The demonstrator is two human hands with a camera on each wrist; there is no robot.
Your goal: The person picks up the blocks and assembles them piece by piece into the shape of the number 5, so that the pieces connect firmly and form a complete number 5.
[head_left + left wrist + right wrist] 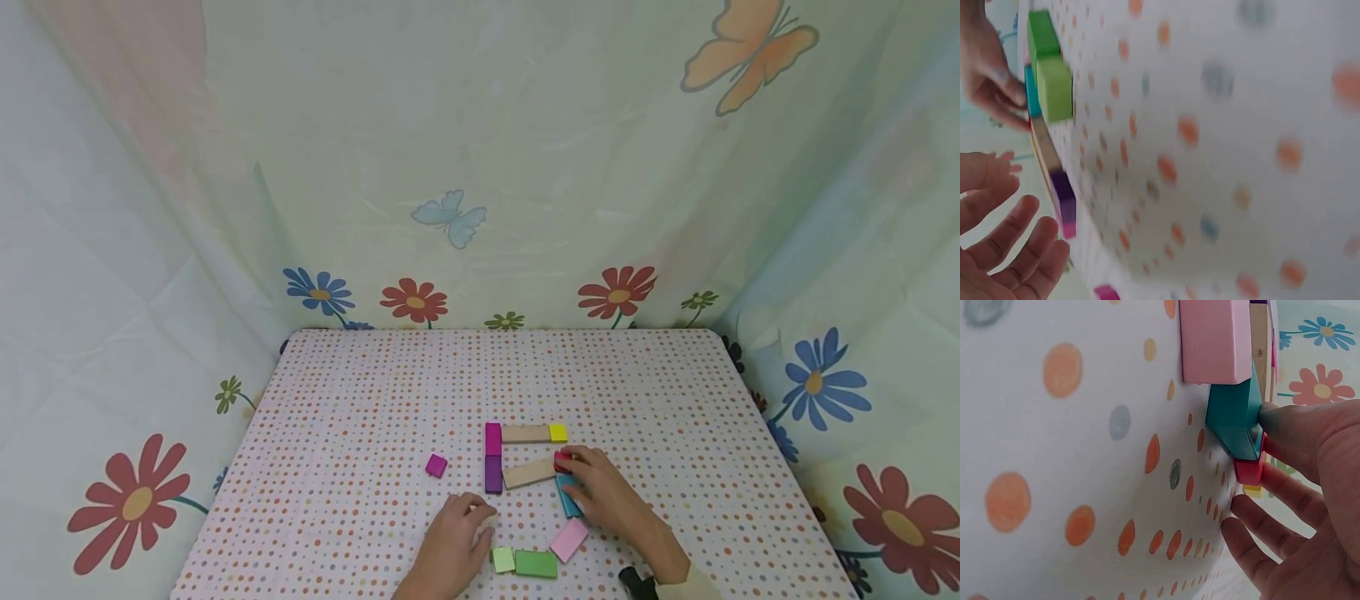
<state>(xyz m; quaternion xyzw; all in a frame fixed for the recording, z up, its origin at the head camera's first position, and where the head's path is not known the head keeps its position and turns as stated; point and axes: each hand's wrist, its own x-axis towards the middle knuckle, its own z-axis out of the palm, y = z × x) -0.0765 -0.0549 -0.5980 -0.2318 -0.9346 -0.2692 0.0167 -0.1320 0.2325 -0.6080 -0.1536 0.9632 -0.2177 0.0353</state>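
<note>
My right hand (pixel 604 492) reaches over the right side of a block outline, fingers mostly extended. Its index fingertip touches the small red block (pixel 1249 471); its thumb rests at the teal block (pixel 1235 412). A plain wooden block (pixel 529 474) runs slantwise from the red block to the purple block (pixel 492 475). My left hand (pixel 453 547) stays at the near left with loosely bent fingers and holds nothing. Close beside it is the light green cube (pixel 1055 89), followed by a green block (pixel 536 564) and a tilted pink block (pixel 569 540).
A magenta block (pixel 492 438) continues the purple one, with another wooden block (pixel 526 433) and a yellow cube (pixel 558 432) along the far side. One magenta cube (pixel 437 466) lies apart on the left. Dotted cloth covers the table (pixel 360 392), and printed curtains (pixel 337 167) surround it.
</note>
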